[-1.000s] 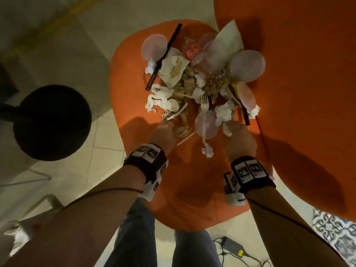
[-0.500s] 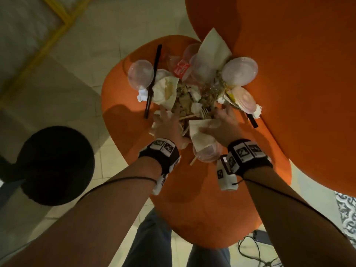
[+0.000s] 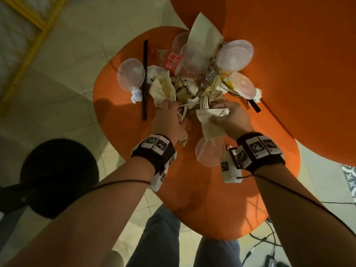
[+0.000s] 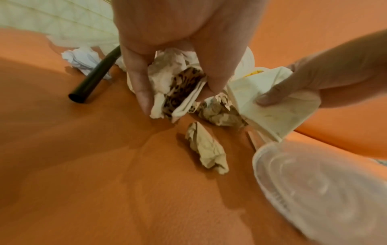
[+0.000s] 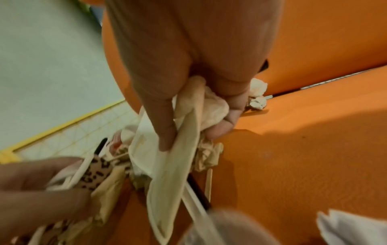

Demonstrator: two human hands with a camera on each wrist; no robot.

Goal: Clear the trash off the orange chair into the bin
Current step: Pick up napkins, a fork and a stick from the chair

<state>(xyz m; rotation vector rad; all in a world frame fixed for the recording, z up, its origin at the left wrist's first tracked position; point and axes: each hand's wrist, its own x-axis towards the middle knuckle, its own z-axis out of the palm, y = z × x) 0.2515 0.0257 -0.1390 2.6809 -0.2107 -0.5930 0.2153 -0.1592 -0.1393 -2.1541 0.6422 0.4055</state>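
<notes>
No word, number or brand can be read anywhere. The red label (image 3: 173,61) on the clear plastic bottle (image 3: 163,56) lying in the pile on the orange chair (image 3: 119,116) carries white print, but it is too small and blurred to make out. The black-and-white square marker tags on the left wristband (image 3: 155,144) and the right wristband (image 3: 259,149) show coded patterns only, with tiny characters at their corners that cannot be made out.
</notes>
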